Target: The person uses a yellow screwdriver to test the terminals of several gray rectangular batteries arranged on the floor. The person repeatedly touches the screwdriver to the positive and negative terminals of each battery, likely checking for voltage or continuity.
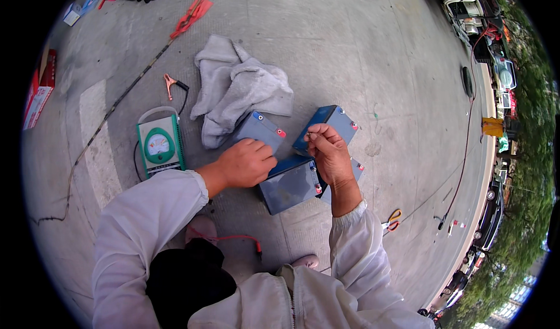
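Observation:
Several blue-grey box batteries stand close together on the concrete in front of me. My left hand [248, 162] is closed, knuckles up, over the near edge of the back-left battery [267, 131]; whatever its fingers hold is hidden. Raised above the group, my right hand [330, 152] pinches something small between thumb and fingertips, too small to name. Behind it is the back-right battery [343, 119], with red-marked terminals. The front battery [291, 190] lies between my wrists. Another battery [357, 169] is partly hidden behind my right wrist.
A grey towel [239, 84] lies crumpled beyond the batteries. To the left stands a green-and-white meter [158, 144] with a clamp [169, 85] on its lead. Near my feet lies a red lead [233, 236]. Orange-handled scissors [393, 220] rest at right. A long cable [125, 92] crosses the left side.

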Demonstrator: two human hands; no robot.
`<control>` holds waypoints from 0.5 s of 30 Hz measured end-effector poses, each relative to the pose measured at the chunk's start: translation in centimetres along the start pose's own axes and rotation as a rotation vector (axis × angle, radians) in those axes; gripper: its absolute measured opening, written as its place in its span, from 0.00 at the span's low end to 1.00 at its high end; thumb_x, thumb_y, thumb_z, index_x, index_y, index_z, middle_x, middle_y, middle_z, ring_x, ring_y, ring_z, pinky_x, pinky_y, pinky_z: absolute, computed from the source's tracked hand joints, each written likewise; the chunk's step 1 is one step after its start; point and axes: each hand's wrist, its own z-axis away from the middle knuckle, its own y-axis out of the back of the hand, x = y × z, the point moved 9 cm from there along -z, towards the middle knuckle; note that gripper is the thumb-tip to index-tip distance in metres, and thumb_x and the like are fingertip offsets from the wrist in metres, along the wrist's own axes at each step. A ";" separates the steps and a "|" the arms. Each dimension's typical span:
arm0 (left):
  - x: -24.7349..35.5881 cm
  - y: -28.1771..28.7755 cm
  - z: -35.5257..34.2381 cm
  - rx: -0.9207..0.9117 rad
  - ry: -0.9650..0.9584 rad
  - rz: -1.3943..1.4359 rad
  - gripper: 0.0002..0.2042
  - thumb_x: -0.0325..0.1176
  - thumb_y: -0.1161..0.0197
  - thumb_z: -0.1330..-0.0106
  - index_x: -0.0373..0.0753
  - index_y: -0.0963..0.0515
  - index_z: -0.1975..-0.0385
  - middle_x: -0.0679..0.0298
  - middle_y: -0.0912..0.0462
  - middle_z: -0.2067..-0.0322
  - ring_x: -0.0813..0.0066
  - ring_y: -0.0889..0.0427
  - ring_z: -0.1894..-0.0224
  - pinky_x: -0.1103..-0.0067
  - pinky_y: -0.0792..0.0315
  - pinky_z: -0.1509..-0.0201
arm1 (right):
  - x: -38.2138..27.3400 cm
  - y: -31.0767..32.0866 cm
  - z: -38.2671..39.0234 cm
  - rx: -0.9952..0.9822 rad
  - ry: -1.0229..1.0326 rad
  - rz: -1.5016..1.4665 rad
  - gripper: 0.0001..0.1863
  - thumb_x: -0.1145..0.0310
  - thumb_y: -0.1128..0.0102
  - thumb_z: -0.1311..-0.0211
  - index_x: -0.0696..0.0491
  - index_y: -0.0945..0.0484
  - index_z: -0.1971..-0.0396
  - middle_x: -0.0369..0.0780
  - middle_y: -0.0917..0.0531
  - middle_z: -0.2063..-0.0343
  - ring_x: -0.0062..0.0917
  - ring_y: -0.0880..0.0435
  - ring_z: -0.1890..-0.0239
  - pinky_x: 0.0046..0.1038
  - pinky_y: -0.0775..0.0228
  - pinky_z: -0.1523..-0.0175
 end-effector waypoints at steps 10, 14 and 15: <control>-0.2 -0.1 0.1 0.024 -0.002 0.031 0.06 0.34 0.35 0.49 0.45 0.24 0.75 0.66 0.29 0.72 0.67 0.24 0.66 0.71 0.32 0.62 | 1.7 -3.8 -2.9 0.122 0.258 0.790 0.06 0.73 0.34 0.37 0.57 0.19 0.61 0.29 0.19 0.73 0.09 0.28 0.73 0.17 0.34 0.67; -0.2 -0.1 0.4 0.034 -0.012 0.015 0.06 0.34 0.35 0.49 0.45 0.24 0.74 0.66 0.29 0.72 0.68 0.25 0.67 0.71 0.32 0.62 | 0.4 -5.0 -2.2 0.131 0.382 0.980 0.07 0.74 0.33 0.41 0.56 0.16 0.63 0.35 0.17 0.73 0.15 0.27 0.75 0.21 0.32 0.67; -0.2 -0.2 0.4 0.033 -0.010 0.015 0.06 0.34 0.35 0.50 0.45 0.24 0.74 0.66 0.30 0.72 0.68 0.25 0.67 0.71 0.32 0.62 | 0.3 -5.2 -2.1 0.132 0.410 1.003 0.06 0.75 0.33 0.41 0.56 0.16 0.63 0.37 0.17 0.72 0.17 0.26 0.75 0.23 0.31 0.67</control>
